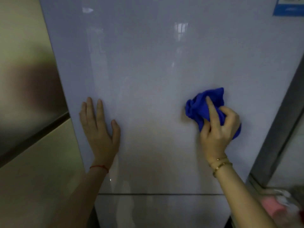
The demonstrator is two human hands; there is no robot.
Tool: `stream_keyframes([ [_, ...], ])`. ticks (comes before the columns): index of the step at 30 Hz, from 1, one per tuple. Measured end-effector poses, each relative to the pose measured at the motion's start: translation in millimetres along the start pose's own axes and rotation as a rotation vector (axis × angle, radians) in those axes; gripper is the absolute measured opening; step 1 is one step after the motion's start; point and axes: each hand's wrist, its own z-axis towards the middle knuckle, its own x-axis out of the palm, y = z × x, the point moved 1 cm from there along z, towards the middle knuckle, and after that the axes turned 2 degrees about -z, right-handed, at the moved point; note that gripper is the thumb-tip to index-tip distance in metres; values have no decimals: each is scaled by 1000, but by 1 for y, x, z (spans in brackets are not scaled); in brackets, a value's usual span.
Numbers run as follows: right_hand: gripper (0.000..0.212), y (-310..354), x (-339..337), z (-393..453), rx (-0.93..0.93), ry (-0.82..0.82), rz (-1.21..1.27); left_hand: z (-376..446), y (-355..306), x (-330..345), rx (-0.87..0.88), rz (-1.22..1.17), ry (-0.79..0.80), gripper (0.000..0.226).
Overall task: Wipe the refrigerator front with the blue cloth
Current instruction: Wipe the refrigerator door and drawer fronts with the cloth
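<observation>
So we were mid-wipe on this one, and everything here is placed relative to the door (pixel 156 79), the big glossy upper panel of the fridge.

Off the door's left edge there was a beige wall (pixel 24 162) with a dark band across it, nothing to do with the job. Just inside that left edge, low on the panel, our left hand (pixel 98 129) lay flat against the door, fingers straight and thumb spread out to the side, holding nothing, with a red string (pixel 99 167) on the wrist. We figured it was only bracing.

Over toward the door's right side, at about the same height, our right hand (pixel 219 129) had the cloth (pixel 202 106) bunched up and pushed onto the surface. The index finger lay straight over the top of the wad, while the other fingers curled round its lower part. Gold bracelets (pixel 220 163) sat on that wrist.

A blue sticker (pixel 289 6) sat at the door's top right corner, and a seam (pixel 161 194) ran along the bottom, with a lower panel under it.

How far along? Honestly hard to call. The gloss showed only reflections, with no streaks or wet trail we could pick out, so we couldn't say which parts were done. Our guess was that the upper door and the lower panel remained.
</observation>
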Motion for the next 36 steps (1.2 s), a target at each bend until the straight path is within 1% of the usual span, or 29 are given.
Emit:
stream_keyframes([
  [1,47,5,2,-1,-5,-13,5,0,0,0,4,2,-8,55],
  [2,49,11,3,-12,-84,-1,-3,0,1,1,10,3,-14,55],
  [3,48,17,1,-35,-213,41,-11,0,1,1,15,3,-19,55],
  [5,41,20,-8,-98,-473,180,-8,0,1,2,17,-11,-18,55],
  [6,40,16,-15,-126,-561,259,4,0,1,1,19,-15,-21,54],
  [7,41,8,-21,-145,-604,330,10,-1,2,1,22,-12,-26,54],
  [8,43,-3,-25,-151,-603,370,0,-1,1,1,24,-10,-29,54],
  [10,51,-23,-27,-133,-499,362,-24,-2,0,2,25,-16,-33,54],
  [11,53,-28,-26,-113,-400,317,-15,-2,0,2,25,-20,-37,54],
  [14,41,-22,-10,-39,-100,101,33,-2,1,2,18,-8,-41,54],
  [15,39,-13,-5,-23,-41,53,52,-3,1,2,17,-4,-41,54],
  [16,40,-2,1,-14,-29,23,49,-3,1,1,17,-2,-39,54],
  [17,44,8,3,-14,-70,17,31,-3,1,1,19,-3,-35,54],
  [18,48,19,4,-24,-153,29,21,-2,1,1,22,-5,-35,54],
  [20,47,34,2,-73,-367,127,30,-2,3,0,17,-13,-28,54],
  [22,44,39,-9,-138,-563,307,67,-9,6,-3,6,-15,-7,54],
  [23,44,38,-16,-166,-620,402,73,-16,9,-5,-5,-12,12,55],
  [24,45,34,-23,-190,-632,490,59,-25,13,-9,-18,-10,44,55],
  [25,49,30,-31,-205,-604,565,35,-35,17,-15,-29,-7,86,56],
  [27,55,22,-52,-214,-537,645,-20,-59,25,-27,-47,4,180,57],
  [29,62,14,-74,-207,-470,668,-50,-83,32,-45,-81,-8,273,56],
  [31,69,8,-91,-192,-331,645,-65,-105,35,-63,-142,-58,356,54],
  [33,64,12,-103,-177,-199,658,-45,-126,39,-80,-177,-98,411,50],
  [36,49,37,-111,-174,-154,695,33,-162,48,-95,-200,-112,484,47],
])
